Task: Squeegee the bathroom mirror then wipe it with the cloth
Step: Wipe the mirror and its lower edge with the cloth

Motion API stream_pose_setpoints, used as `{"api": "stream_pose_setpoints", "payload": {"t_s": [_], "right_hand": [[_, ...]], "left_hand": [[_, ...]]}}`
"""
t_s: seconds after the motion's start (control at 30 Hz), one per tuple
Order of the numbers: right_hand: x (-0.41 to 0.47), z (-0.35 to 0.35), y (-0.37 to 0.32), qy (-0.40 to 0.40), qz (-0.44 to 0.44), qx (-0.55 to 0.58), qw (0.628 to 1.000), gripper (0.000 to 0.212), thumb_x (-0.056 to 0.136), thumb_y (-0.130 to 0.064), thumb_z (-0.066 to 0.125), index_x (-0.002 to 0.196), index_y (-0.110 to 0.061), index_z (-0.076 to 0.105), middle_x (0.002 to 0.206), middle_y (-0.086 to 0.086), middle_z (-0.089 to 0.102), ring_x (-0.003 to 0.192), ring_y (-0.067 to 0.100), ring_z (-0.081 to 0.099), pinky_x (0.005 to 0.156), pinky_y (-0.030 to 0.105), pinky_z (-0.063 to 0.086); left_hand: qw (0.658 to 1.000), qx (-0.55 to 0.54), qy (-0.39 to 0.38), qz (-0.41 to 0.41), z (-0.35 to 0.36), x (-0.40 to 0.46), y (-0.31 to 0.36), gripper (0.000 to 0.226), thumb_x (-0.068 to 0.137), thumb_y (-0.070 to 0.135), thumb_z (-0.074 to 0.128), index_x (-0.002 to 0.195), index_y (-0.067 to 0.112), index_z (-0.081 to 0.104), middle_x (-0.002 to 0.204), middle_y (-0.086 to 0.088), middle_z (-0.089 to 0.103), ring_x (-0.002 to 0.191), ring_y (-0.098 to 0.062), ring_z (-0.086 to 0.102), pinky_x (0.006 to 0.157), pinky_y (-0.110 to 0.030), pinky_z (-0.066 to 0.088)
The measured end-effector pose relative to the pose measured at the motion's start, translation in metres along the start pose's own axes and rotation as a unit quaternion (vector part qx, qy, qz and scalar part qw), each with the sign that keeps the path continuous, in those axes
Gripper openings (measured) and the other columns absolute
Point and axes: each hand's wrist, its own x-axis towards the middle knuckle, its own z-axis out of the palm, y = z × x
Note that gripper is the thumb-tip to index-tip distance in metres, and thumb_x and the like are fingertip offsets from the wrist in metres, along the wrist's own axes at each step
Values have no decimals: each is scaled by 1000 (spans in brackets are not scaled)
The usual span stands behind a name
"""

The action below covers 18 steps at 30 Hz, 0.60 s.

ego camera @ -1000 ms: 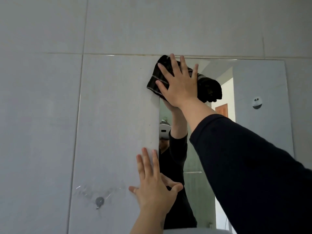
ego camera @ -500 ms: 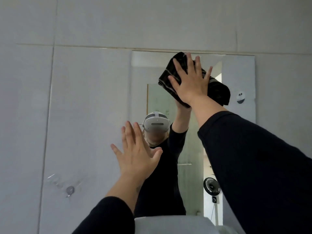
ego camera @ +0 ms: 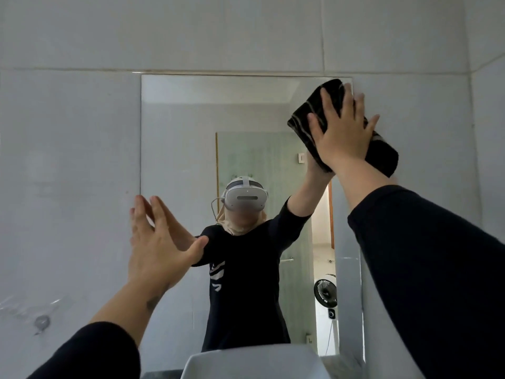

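Observation:
The frameless bathroom mirror (ego camera: 185, 149) hangs on a pale tiled wall. My right hand (ego camera: 343, 132) presses a folded black cloth (ego camera: 308, 116) with thin pale stripes flat against the mirror's upper right corner. The cloth sticks out above my fingers and below my wrist. My left hand (ego camera: 155, 242) is raised with fingers spread at the mirror's left edge, lower down, holding nothing; whether it touches the glass I cannot tell. No squeegee is in view.
A white basin rim (ego camera: 254, 362) sits just below the mirror at the bottom of the view. A small metal fitting (ego camera: 41, 321) is fixed to the wall tile at lower left. The mirror reflects a person, a door and a small fan.
My right hand has slid the cloth from the mirror's top left corner across to its top right. My left hand has lifted higher along the mirror's left edge.

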Motion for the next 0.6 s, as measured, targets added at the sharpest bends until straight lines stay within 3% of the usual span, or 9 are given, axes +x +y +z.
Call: {"api": "stream_pose_setpoints", "payload": {"t_s": [0.13,0.3,0.47,0.6], "right_hand": [[-54,13,22,26,5,-28,999,57,96,-56,18,150,-37,15,161,6,10,147,32,9,114,62,11],[-112,34,8,25,18,-47,998,55,97,-53,20,150,-37,15,161,7,11,147,33,9,112,65,10],[-132,42,-44,24,10,-28,999,56,97,-51,20,151,-35,14,161,10,9,146,36,9,111,67,11],[-139,43,-114,13,-68,-16,997,57,97,-51,22,151,-35,15,161,10,9,146,37,8,110,67,10]], "left_hand": [[1000,3,-7,-8,-2,-2,4,120,72,65,66,150,22,-15,155,8,-30,146,-16,-18,115,-53,24],[1000,-2,-16,-2,-2,0,4,120,72,63,66,151,19,-13,157,2,-27,146,-19,-19,119,-49,15],[999,-5,-20,42,-13,4,-14,112,76,67,59,150,24,-13,158,8,-19,148,-21,0,113,-51,29],[996,22,-2,84,-24,0,-47,104,81,71,47,150,23,-13,160,3,-3,147,-22,9,115,-52,24]]}}
